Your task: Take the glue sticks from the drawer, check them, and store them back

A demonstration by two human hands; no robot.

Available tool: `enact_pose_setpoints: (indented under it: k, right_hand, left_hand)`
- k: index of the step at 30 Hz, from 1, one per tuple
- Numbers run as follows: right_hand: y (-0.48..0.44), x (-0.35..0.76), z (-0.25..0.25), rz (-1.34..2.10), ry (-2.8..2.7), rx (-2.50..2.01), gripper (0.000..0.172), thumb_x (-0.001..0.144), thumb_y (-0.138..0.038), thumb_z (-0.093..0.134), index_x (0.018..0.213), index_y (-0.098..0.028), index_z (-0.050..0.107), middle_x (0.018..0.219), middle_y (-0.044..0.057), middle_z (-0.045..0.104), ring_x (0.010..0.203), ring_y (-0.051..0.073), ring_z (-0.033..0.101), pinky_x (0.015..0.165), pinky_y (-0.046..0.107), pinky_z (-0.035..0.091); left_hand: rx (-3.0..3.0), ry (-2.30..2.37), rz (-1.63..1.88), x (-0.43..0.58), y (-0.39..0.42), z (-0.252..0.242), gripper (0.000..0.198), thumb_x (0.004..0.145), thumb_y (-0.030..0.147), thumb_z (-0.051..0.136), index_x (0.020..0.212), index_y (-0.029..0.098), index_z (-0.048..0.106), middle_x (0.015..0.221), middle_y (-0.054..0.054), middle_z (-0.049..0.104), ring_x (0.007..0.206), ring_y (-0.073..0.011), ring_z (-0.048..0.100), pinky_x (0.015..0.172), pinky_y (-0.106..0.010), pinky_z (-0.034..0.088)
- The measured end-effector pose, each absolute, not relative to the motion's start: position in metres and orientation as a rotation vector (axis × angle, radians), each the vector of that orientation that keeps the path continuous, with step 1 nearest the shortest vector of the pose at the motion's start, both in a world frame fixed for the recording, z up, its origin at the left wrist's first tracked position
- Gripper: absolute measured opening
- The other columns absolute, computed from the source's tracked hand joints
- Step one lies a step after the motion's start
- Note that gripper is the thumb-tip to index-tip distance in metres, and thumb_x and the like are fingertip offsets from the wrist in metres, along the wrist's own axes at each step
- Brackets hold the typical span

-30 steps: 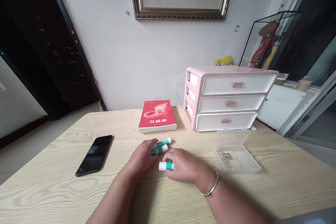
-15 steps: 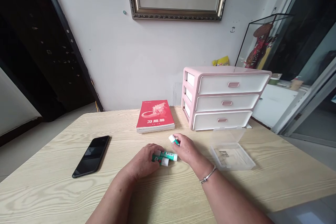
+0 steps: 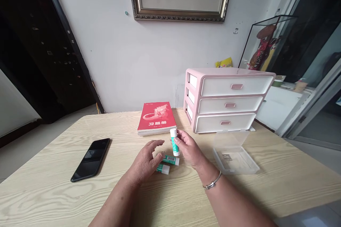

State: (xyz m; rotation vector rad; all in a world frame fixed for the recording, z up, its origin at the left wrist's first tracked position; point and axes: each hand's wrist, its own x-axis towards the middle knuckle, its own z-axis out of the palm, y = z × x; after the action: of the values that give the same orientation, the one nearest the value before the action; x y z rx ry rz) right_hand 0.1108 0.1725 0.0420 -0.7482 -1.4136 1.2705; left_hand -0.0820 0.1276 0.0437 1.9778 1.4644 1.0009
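Upright between the thumb and fingers of my right hand [image 3: 188, 147] is a green glue stick [image 3: 174, 143] with white ends, held just in front of the red book. My left hand [image 3: 146, 159] hovers with its fingers apart, holding nothing. Beside and partly under its thumb, a second glue stick [image 3: 171, 160] with a barcode lies on the table. Nearer to me lies a third glue stick [image 3: 163, 169], its left end hidden by the left hand.
A red book [image 3: 156, 116] lies toward the wall. Behind on the right stands a pink and white drawer unit [image 3: 226, 105]. In front of it sits an open clear plastic box [image 3: 239, 161] with small items inside. A black phone [image 3: 91, 159] rests on the left of the wooden table [image 3: 48, 191].
My right hand has turned its glue stick from tilted to upright. My left hand has let go of the two lying glue sticks and opened its fingers.
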Motion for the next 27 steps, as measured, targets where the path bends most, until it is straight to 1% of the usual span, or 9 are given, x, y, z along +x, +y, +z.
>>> enact_pose_setpoints:
  k: [2, 4, 7, 9, 13, 16, 21, 24, 27]
  right_hand:
    - [0.166, 0.109, 0.048, 1.432, -1.321, -0.664, 0.038, 0.084, -0.04, 0.066, 0.117, -0.022, 0.058, 0.099, 0.004, 0.067, 0.09, 0.018, 0.064, 0.083, 0.032, 0.051]
    - [0.161, 0.106, 0.051, 1.551, -1.246, -0.614, 0.041, 0.082, -0.039, 0.07, 0.117, -0.023, 0.055, 0.102, 0.004, 0.068, 0.092, 0.019, 0.066, 0.084, 0.034, 0.052]
    - [0.154, 0.101, 0.052, 1.64, -1.193, -0.571, 0.044, 0.079, -0.037, 0.073, 0.116, -0.024, 0.053, 0.106, 0.005, 0.068, 0.097, 0.021, 0.068, 0.085, 0.036, 0.053]
    - [0.152, 0.098, 0.051, 1.659, -1.188, -0.582, 0.045, 0.077, -0.037, 0.075, 0.114, -0.024, 0.053, 0.108, 0.006, 0.068, 0.099, 0.022, 0.068, 0.085, 0.036, 0.053]
    - [0.154, 0.091, 0.045, 1.571, -1.236, -0.643, 0.043, 0.076, -0.038, 0.075, 0.11, -0.023, 0.054, 0.104, 0.005, 0.069, 0.097, 0.021, 0.068, 0.087, 0.036, 0.053]
    - [0.158, 0.09, 0.039, 1.468, -1.275, -0.707, 0.045, 0.075, -0.035, 0.075, 0.112, -0.022, 0.055, 0.1, 0.005, 0.07, 0.091, 0.019, 0.068, 0.087, 0.037, 0.053]
    - [0.164, 0.09, 0.033, 1.384, -1.271, -0.936, 0.039, 0.074, -0.035, 0.068, 0.108, -0.018, 0.059, 0.097, 0.007, 0.069, 0.084, 0.019, 0.068, 0.074, 0.033, 0.055]
    - [0.167, 0.09, 0.03, 1.359, -1.261, -1.03, 0.036, 0.074, -0.031, 0.065, 0.107, -0.017, 0.059, 0.09, 0.005, 0.069, 0.08, 0.018, 0.067, 0.069, 0.03, 0.054]
    - [0.17, 0.091, 0.025, 1.25, -1.333, -1.108, 0.031, 0.077, -0.026, 0.059, 0.106, -0.016, 0.061, 0.087, 0.005, 0.069, 0.078, 0.017, 0.067, 0.072, 0.03, 0.054]
  left_hand:
    - [1.963, 1.436, 1.072, -0.078, 0.124, 0.049, 0.042, 0.09, 0.039, 0.054, 0.129, 0.021, 0.059, 0.131, -0.011, 0.061, 0.109, -0.0254, 0.06, 0.09, -0.037, 0.051]
    - [2.002, 1.372, 1.109, -0.073, 0.122, 0.053, 0.043, 0.091, 0.041, 0.057, 0.13, 0.023, 0.058, 0.13, -0.009, 0.062, 0.112, -0.0247, 0.059, 0.091, -0.036, 0.05]
    - [2.056, 1.311, 1.129, -0.067, 0.122, 0.054, 0.047, 0.089, 0.042, 0.062, 0.132, 0.025, 0.056, 0.129, -0.009, 0.061, 0.112, -0.0238, 0.059, 0.091, -0.033, 0.049]
    - [2.063, 1.34, 1.14, -0.063, 0.125, 0.051, 0.047, 0.088, 0.04, 0.063, 0.133, 0.026, 0.055, 0.127, -0.008, 0.062, 0.106, -0.0223, 0.061, 0.087, -0.031, 0.049]
    - [2.037, 1.401, 1.138, -0.06, 0.131, 0.042, 0.044, 0.092, 0.033, 0.056, 0.135, 0.027, 0.054, 0.119, -0.006, 0.065, 0.095, -0.0186, 0.062, 0.08, -0.027, 0.049]
    - [2.012, 1.411, 1.111, -0.06, 0.134, 0.039, 0.04, 0.093, 0.035, 0.055, 0.132, 0.027, 0.056, 0.112, -0.004, 0.068, 0.092, -0.0182, 0.063, 0.081, -0.027, 0.048]
    - [1.944, 1.461, 1.146, -0.061, 0.137, 0.035, 0.037, 0.092, 0.034, 0.053, 0.128, 0.024, 0.058, 0.111, -0.003, 0.07, 0.096, -0.0189, 0.064, 0.083, -0.027, 0.048]
    - [1.888, 1.516, 1.177, -0.062, 0.139, 0.032, 0.038, 0.091, 0.035, 0.053, 0.127, 0.022, 0.058, 0.102, -0.003, 0.07, 0.081, -0.0169, 0.063, 0.072, -0.026, 0.048]
    - [1.861, 1.559, 1.206, -0.063, 0.139, 0.031, 0.039, 0.091, 0.037, 0.052, 0.127, 0.021, 0.057, 0.09, 0.0, 0.068, 0.071, -0.0151, 0.059, 0.064, -0.024, 0.046]
